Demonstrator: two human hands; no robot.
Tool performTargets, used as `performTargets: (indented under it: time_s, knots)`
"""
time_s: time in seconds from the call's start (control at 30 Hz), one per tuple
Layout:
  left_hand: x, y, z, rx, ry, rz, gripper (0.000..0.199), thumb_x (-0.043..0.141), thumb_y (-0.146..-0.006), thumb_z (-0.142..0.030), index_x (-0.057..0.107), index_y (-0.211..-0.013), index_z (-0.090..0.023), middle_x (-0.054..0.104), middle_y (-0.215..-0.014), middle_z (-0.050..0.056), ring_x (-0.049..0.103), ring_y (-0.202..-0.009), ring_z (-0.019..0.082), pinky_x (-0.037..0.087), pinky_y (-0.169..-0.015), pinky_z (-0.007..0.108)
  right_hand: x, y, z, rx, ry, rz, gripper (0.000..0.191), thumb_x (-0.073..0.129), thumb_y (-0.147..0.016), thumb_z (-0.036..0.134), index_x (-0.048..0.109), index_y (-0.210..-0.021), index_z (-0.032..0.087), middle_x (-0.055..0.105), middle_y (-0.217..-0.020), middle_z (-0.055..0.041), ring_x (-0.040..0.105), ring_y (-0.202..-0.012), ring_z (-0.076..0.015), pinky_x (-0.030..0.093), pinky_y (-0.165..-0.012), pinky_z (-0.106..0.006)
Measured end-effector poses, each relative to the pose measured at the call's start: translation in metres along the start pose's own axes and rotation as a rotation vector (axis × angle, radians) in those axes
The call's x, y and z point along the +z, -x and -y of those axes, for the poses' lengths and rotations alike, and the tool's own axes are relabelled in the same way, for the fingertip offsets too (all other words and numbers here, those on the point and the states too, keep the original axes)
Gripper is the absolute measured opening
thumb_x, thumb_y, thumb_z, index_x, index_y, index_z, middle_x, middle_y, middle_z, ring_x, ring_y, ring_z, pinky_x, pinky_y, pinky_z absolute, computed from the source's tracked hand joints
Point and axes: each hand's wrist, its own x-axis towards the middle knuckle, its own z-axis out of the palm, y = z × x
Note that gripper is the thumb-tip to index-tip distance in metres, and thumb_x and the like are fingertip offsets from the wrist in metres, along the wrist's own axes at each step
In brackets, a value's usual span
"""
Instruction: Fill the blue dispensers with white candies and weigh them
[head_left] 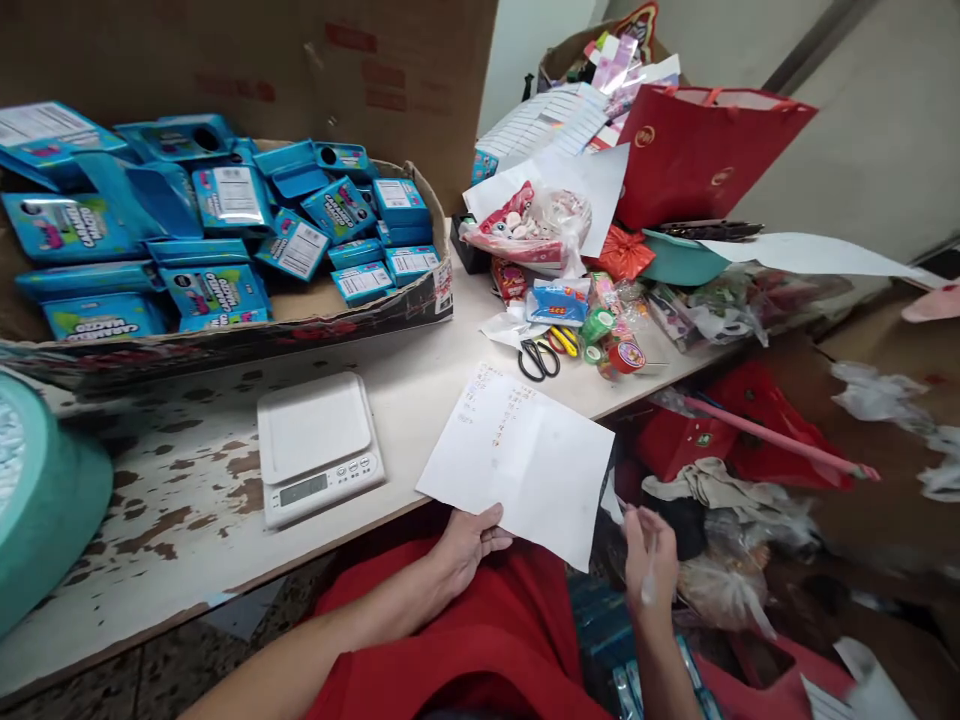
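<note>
My left hand [471,543] grips the near edge of a white sheet of paper [555,470] that bears columns of small handwriting, its thumb on top and fingers beneath. The far part of the sheet lies over the table. To the right of the sheet, my right hand [651,560] is closed around a slim, pale, see-through item that looks like a pen [649,572]. A white digital scale [319,430] stands on the table left of the paper. Black-handled scissors [538,360] lie just beyond the paper.
An open carton [337,330] of blue small boxes [214,290] fills the back left. A teal tub [52,510] stands at the left edge. Candy bags [559,302], tape rolls and a red bag [697,150] crowd the back right. Bags and cloth lie below, right of the table.
</note>
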Motion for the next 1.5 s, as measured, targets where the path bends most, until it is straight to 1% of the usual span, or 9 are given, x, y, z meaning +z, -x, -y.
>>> performTargets:
  time_s: [0.1, 0.27, 0.4, 0.5, 0.7, 0.87, 1.0, 1.17, 1.5]
  knots:
    - [-0.008, 0.002, -0.005, -0.002, -0.067, 0.003, 0.04, 0.079, -0.067, -0.033, 0.059, -0.097, -0.014, 0.07, -0.082, 0.006, 0.065, -0.065, 0.014, 0.052, -0.064, 0.027, 0.02, -0.026, 0.028, -0.207, 0.056, 0.035, 0.048, 0.064, -0.077, 0.049, 0.055, -0.11, 0.016, 0.064, -0.113, -0.0143, 0.062, -0.104, -0.0244, 0.047, -0.096, -0.044]
    - [-0.014, 0.009, -0.013, 0.024, -0.096, 0.006, 0.036, 0.079, -0.067, -0.031, 0.061, -0.092, -0.013, 0.069, -0.074, 0.004, 0.063, -0.062, 0.013, 0.053, -0.061, 0.024, 0.072, -0.059, 0.082, -0.458, 0.242, 0.271, 0.045, 0.06, -0.081, 0.048, 0.057, -0.114, 0.018, 0.063, -0.118, -0.0132, 0.059, -0.109, -0.0254, 0.043, -0.098, -0.046]
    - [-0.016, 0.018, -0.018, 0.031, -0.097, 0.017, 0.041, 0.082, -0.063, -0.031, 0.061, -0.095, -0.013, 0.068, -0.075, 0.004, 0.062, -0.061, 0.013, 0.052, -0.057, 0.023, 0.103, -0.068, 0.111, -0.584, 0.333, 0.486, 0.041, 0.057, -0.084, 0.049, 0.059, -0.111, 0.018, 0.066, -0.11, -0.0135, 0.062, -0.104, -0.0256, 0.046, -0.091, -0.043]
    - [-0.018, 0.022, -0.021, 0.038, -0.108, 0.034, 0.042, 0.082, -0.063, -0.032, 0.062, -0.095, -0.012, 0.068, -0.077, 0.005, 0.062, -0.061, 0.012, 0.052, -0.057, 0.022, 0.113, -0.069, 0.126, -0.611, 0.395, 0.597, 0.037, 0.055, -0.086, 0.049, 0.061, -0.107, 0.02, 0.069, -0.102, -0.0102, 0.065, -0.094, -0.0243, 0.048, -0.083, -0.038]
    - [-0.022, 0.024, -0.024, 0.061, -0.107, 0.059, 0.045, 0.082, -0.063, -0.032, 0.061, -0.098, -0.013, 0.067, -0.08, 0.004, 0.06, -0.062, 0.011, 0.051, -0.057, 0.022, 0.111, -0.065, 0.147, -0.586, 0.553, 0.71, 0.033, 0.047, -0.089, 0.049, 0.066, -0.095, 0.022, 0.071, -0.089, -0.0046, 0.065, -0.083, -0.0226, 0.044, -0.071, -0.03]
    - [-0.022, 0.024, -0.025, 0.072, -0.114, 0.076, 0.047, 0.081, -0.064, -0.033, 0.059, -0.102, -0.014, 0.067, -0.079, 0.005, 0.062, -0.064, 0.013, 0.05, -0.055, 0.022, 0.107, -0.065, 0.154, -0.555, 0.472, 0.746, 0.035, 0.055, -0.082, 0.051, 0.067, -0.09, 0.019, 0.067, -0.08, -0.002, 0.06, -0.074, -0.0197, 0.042, -0.066, -0.027]
    - [-0.019, 0.028, -0.026, 0.075, -0.114, 0.084, 0.045, 0.081, -0.064, -0.031, 0.059, -0.1, -0.014, 0.067, -0.078, 0.004, 0.062, -0.063, 0.012, 0.05, -0.055, 0.022, 0.104, -0.067, 0.157, -0.482, 0.399, 0.766, 0.033, 0.06, -0.077, 0.052, 0.065, -0.082, 0.019, 0.06, -0.069, 0.0015, 0.053, -0.065, -0.0159, 0.038, -0.059, -0.025]
    - [-0.02, 0.032, -0.024, 0.089, -0.128, 0.121, 0.042, 0.079, -0.066, -0.032, 0.06, -0.099, -0.014, 0.067, -0.079, 0.004, 0.062, -0.064, 0.013, 0.049, -0.056, 0.022, 0.1, -0.066, 0.16, -0.39, 0.327, 0.797, 0.033, 0.063, -0.075, 0.051, 0.062, -0.08, 0.019, 0.056, -0.069, 0.0023, 0.048, -0.062, -0.013, 0.036, -0.057, -0.023]
    - [-0.02, 0.034, -0.023, 0.115, -0.107, 0.187, 0.039, 0.08, -0.065, -0.034, 0.064, -0.094, -0.013, 0.067, -0.076, 0.005, 0.059, -0.06, 0.011, 0.045, -0.054, 0.021, 0.091, -0.064, 0.16, -0.466, 0.395, 0.763, 0.03, 0.061, -0.075, 0.049, 0.06, -0.077, 0.019, 0.051, -0.066, 0.0032, 0.044, -0.062, -0.0124, 0.036, -0.059, -0.023]
